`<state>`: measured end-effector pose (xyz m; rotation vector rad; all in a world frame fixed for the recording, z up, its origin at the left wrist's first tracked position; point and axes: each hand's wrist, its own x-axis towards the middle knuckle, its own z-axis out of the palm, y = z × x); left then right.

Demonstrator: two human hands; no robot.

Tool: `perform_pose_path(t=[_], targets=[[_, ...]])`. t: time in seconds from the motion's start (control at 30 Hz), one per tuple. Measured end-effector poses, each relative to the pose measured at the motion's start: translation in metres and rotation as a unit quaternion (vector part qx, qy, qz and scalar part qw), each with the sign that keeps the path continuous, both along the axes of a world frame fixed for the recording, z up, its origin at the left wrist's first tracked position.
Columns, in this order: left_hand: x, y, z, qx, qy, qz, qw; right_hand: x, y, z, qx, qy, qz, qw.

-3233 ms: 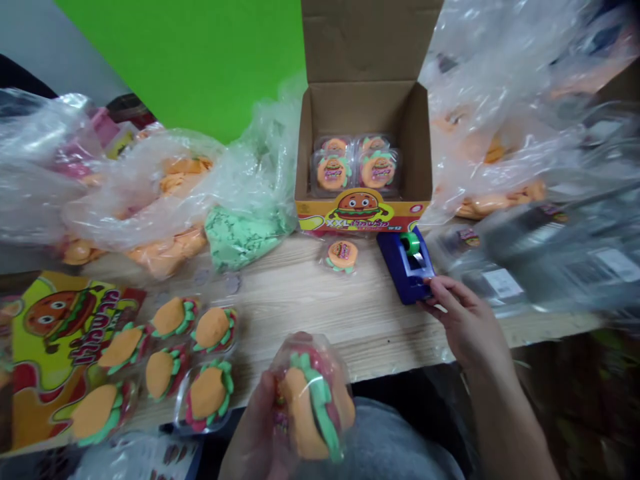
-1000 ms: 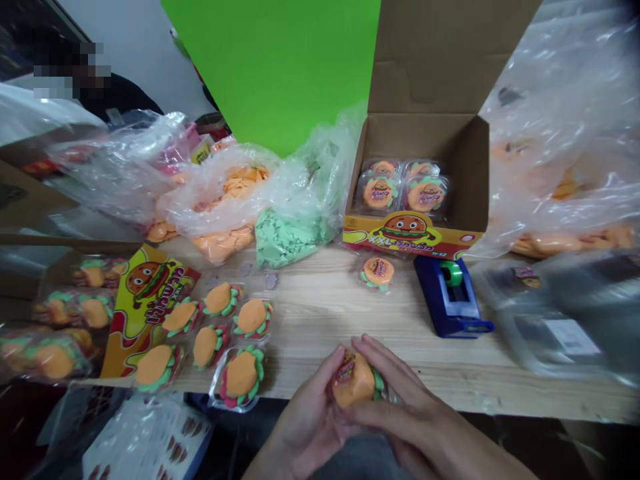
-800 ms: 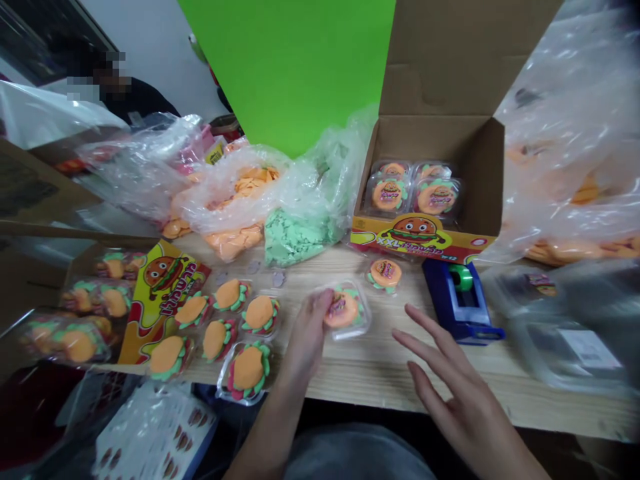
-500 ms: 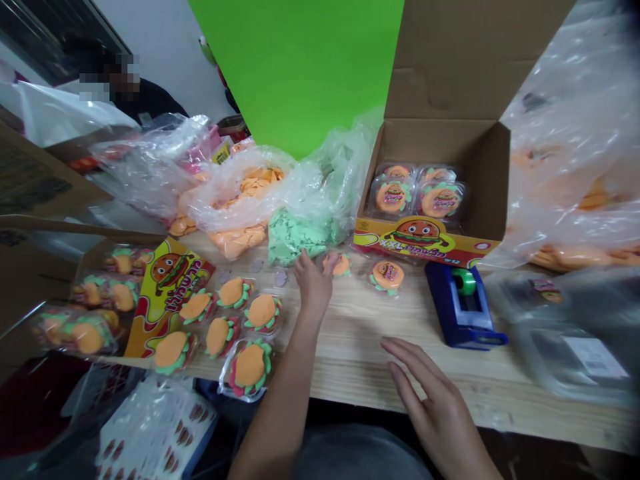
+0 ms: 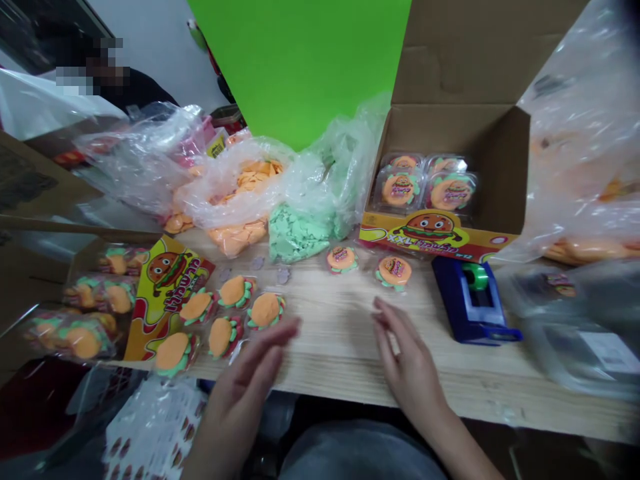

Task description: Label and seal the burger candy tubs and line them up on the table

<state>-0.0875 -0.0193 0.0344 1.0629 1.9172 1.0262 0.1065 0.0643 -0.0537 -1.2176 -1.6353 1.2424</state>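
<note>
My left hand (image 5: 247, 383) hovers open at the near table edge, fingers stretched toward a cluster of packaged burger toys (image 5: 227, 317) and covering one of them. My right hand (image 5: 405, 360) is open too, fingers flat just above the wooden table (image 5: 340, 333). Neither holds anything. Two labelled burger packs (image 5: 342, 259) (image 5: 394, 271) lie beyond my hands, in front of the open display box (image 5: 495, 167), which holds several more packs (image 5: 425, 187).
A blue tape dispenser (image 5: 473, 300) stands right of the packs. Clear bags of orange pieces (image 5: 245, 200) and green pieces (image 5: 297, 233) lie at the back. A flat printed carton (image 5: 163, 293) with more packs is at left. Plastic bags crowd the right. Another person sits far left.
My left hand set the labelled pack it held beside the green bag, then pulled back to the near edge. My right hand moved forward over the table.
</note>
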Motion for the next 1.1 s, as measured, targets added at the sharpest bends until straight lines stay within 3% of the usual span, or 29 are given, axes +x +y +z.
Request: perform_pose_path(t=[0.07,0.1,0.17,0.3,0.43,0.67,0.8,0.93,1.0,1.1], targets=[[-0.026,-0.003,-0.011,-0.031,0.234,0.061,0.970,-0.023,-0.012,0.001,-0.071,0.024,0.072,0.995],[-0.035,-0.004,-0.018,-0.063,0.304,0.059,0.949,-0.037,-0.019,0.001,-0.112,0.036,0.103,0.988],[-0.045,-0.009,-0.031,-0.124,0.357,0.042,0.925,-0.066,-0.028,-0.003,-0.193,0.057,0.151,0.968],[-0.045,-0.022,-0.043,-0.165,0.350,0.059,0.920,-0.108,-0.027,-0.010,-0.314,0.059,0.204,0.925],[-0.045,-0.031,-0.045,-0.169,0.316,0.085,0.930,-0.124,-0.015,-0.007,-0.365,0.040,0.249,0.896],[-0.054,-0.031,-0.047,-0.155,0.272,0.119,0.942,-0.135,-0.013,-0.004,-0.376,0.000,0.223,0.899],[-0.024,-0.041,-0.039,-0.132,0.208,0.109,0.963,-0.112,-0.009,-0.004,-0.344,0.011,0.187,0.920],[0.006,-0.047,-0.043,-0.104,0.041,0.096,0.989,-0.054,-0.006,0.001,-0.353,0.025,0.151,0.923],[0.010,-0.036,-0.053,-0.094,-0.022,0.072,0.993,-0.021,-0.008,0.004,-0.378,0.023,0.141,0.915],[0.007,0.001,-0.073,-0.065,-0.033,0.048,0.996,0.014,-0.016,0.006,-0.410,0.015,0.130,0.902]])
